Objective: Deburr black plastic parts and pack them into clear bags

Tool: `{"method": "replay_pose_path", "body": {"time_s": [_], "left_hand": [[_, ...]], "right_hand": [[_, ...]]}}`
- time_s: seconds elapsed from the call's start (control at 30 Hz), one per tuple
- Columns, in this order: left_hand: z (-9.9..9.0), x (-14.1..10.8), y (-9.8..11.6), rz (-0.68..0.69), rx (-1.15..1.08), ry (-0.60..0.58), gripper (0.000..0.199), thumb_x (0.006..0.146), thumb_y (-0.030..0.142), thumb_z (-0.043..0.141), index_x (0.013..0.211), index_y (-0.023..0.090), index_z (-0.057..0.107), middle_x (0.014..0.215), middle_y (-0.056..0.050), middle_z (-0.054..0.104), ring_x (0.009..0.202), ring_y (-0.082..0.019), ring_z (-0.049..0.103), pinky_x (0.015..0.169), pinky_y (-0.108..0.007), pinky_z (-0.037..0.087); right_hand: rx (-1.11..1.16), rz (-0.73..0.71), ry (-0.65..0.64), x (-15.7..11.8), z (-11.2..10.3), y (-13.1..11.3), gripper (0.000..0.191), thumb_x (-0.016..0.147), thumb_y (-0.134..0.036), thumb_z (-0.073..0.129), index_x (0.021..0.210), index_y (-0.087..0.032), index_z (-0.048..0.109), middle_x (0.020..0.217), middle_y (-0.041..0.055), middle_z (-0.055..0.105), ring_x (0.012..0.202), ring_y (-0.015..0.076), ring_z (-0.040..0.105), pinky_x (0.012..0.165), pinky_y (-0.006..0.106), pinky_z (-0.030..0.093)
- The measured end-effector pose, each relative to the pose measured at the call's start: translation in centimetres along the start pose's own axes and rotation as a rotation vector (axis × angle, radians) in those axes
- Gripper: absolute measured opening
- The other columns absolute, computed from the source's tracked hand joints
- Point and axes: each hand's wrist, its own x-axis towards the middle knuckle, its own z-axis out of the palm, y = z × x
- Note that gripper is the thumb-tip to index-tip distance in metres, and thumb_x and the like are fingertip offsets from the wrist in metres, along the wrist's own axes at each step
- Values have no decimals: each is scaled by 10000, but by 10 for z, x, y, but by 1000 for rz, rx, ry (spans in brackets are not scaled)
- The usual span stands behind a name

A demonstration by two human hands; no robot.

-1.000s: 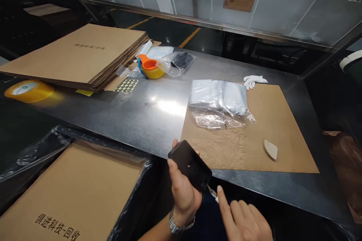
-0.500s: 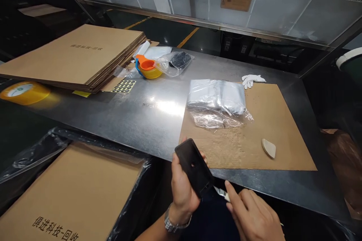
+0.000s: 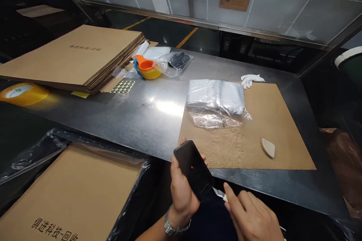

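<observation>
A black, shallow rectangular part (image 3: pixel 194 165) with a small hole lies tilted in my left hand (image 3: pixel 182 192), whose fingers wrap round its edges. My right hand (image 3: pixel 253 211) is closed round the light handle of a small knife (image 3: pixel 219 192), with the index finger stretched along it. The blade's tip is at the lower right edge of the black part. Both hands are in front of the table's near edge. Beyond them, a cardboard sheet (image 3: pixel 271 120) carries a pack of clear plastic bags (image 3: pixel 216 96) and a beige wedge-shaped piece (image 3: pixel 267 148).
Stacked cardboard (image 3: pixel 93 52), a yellow tape roll (image 3: pixel 24 94), an orange tape holder (image 3: pixel 147 66), a bagged black item (image 3: pixel 178 60) and a sticker sheet (image 3: pixel 123 87) lie on the metal table (image 3: pixel 141 120). A white glove (image 3: pixel 251 80) lies behind the sheet. A cardboard-filled box (image 3: pixel 70 192) stands lower left.
The black part has tilted slightly in my left hand. The knife and my right hand have shifted a little to the left. The whole view has moved slightly.
</observation>
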Motion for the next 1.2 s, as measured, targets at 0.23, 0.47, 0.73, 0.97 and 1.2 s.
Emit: {"method": "replay_pose_path", "body": {"time_s": [0.23, 0.47, 0.73, 0.97, 1.2], "left_hand": [[-2, -1, -2, 31, 20, -2, 445, 892, 444, 357, 1328, 363, 396, 709, -32, 621, 614, -143, 569, 535, -232, 486], [-2, -1, -3, -4, 2, 13, 509, 859, 501, 408, 1346, 356, 371, 705, -20, 614, 612, -141, 571, 556, -235, 491], [-1, 0, 0, -9, 93, 31, 531, 852, 509, 428, 1348, 323, 383, 694, -25, 624, 595, -140, 573, 541, -231, 493], [-2, 0, -1, -65, 151, -5, 569, 860, 513, 410, 1377, 289, 335, 711, -43, 630, 586, -136, 563, 550, -240, 491], [-2, 0, -1, -95, 156, -12, 599, 843, 535, 431, 1377, 283, 333, 701, -42, 629, 569, -132, 558, 550, -238, 486]], "right_hand": [[-60, 6, 17, -1, 2, -1, 291, 921, -248, 451, 1129, -122, 612, 575, -11, 501, 491, 96, 489, 487, 246, 334], [-49, 18, 6, -2, 4, -1, 288, 925, -225, 435, 1128, -124, 614, 573, -8, 502, 489, 95, 483, 482, 241, 326], [102, 5, 15, 5, -2, 5, 306, 946, -188, 365, 1104, -85, 606, 577, 3, 538, 477, 93, 503, 463, 218, 358], [196, 34, 48, 11, -5, 4, 322, 959, -159, 312, 937, -93, 626, 531, -12, 540, 427, 73, 495, 430, 195, 332], [211, 52, -45, 6, 0, 5, 316, 972, -196, 276, 927, -128, 581, 525, -25, 537, 399, 81, 512, 399, 202, 301]]}}
